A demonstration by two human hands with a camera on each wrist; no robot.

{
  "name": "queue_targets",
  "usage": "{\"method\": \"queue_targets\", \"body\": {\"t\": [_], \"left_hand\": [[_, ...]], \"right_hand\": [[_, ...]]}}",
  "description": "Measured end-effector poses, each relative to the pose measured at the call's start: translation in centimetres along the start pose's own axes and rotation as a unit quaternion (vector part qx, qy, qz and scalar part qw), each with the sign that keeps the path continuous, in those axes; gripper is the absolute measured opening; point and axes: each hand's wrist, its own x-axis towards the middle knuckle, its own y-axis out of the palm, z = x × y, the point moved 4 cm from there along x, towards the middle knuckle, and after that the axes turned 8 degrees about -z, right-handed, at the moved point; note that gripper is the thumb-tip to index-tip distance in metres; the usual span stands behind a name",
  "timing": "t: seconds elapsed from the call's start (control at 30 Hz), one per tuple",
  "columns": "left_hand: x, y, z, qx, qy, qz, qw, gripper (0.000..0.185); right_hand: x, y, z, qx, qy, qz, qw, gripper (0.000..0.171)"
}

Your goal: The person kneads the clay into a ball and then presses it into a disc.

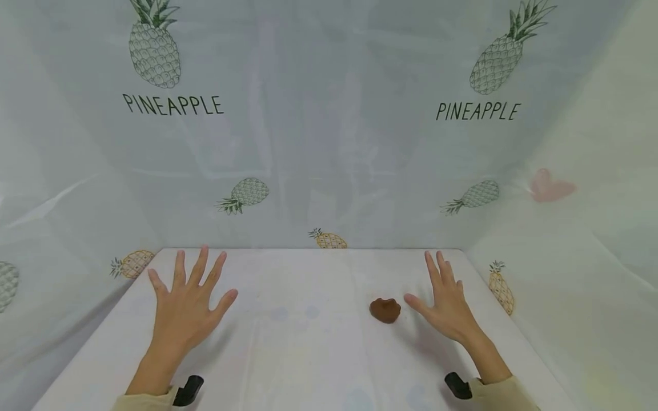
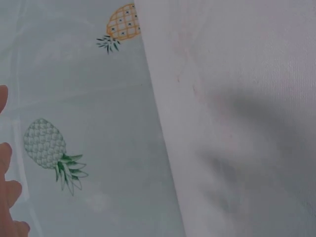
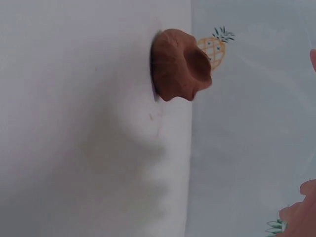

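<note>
Overhead, both hands hover spread and empty: left hand lower left, right hand just beside the brown lump on the table. Left wrist: only fingertips at the frame's left edge. Right wrist: lump upper centre; I'd close the thumb and fingers gently round it.

Both hands flat, fingers spread

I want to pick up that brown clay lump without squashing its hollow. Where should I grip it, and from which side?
Probably by the thick rounded body of the brown clay lump, away from the dented hollow that shows in the right wrist view. Come from above and from the right with the right hand, which hovers open beside it; the lump lies loose on the white table, clear all round.
</note>
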Motion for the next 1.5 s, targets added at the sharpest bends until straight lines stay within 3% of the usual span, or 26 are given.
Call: {"method": "queue_targets", "body": {"t": [0.33,0.73,0.87,0.97,1.17,1.5], "left_hand": [[0.5,1.0,-2.6,-0.037,-0.008,0.003,0.9993,0.083],[0.7,2.4,-5.8,-0.089,-0.008,0.012,0.996,0.08],[0.6,2.8,-6.7,-0.095,-0.007,0.022,0.9953,0.08],[0.5,3.2,-7.2,-0.101,-0.009,0.035,0.9942,0.08],[0.4,4.2,-7.8,-0.119,-0.017,0.048,0.9916,0.08],[0.3,5.3,-9.3,-0.159,-0.028,0.029,0.9865,0.076]], "right_hand": [[0.1,2.5,-0.3,0.121,0.033,0.025,0.992,0.101],[-0.4,5.7,0.6,0.237,0.068,0.082,0.966,0.096],[-0.5,6.6,0.7,0.278,0.106,0.11,0.948,0.093],[-0.4,7.2,0.8,0.292,0.13,0.128,0.939,0.093],[-0.2,8.0,0.9,0.29,0.152,0.144,0.934,0.093],[-0.5,9.2,1.2,0.275,0.144,0.163,0.936,0.09]]}}
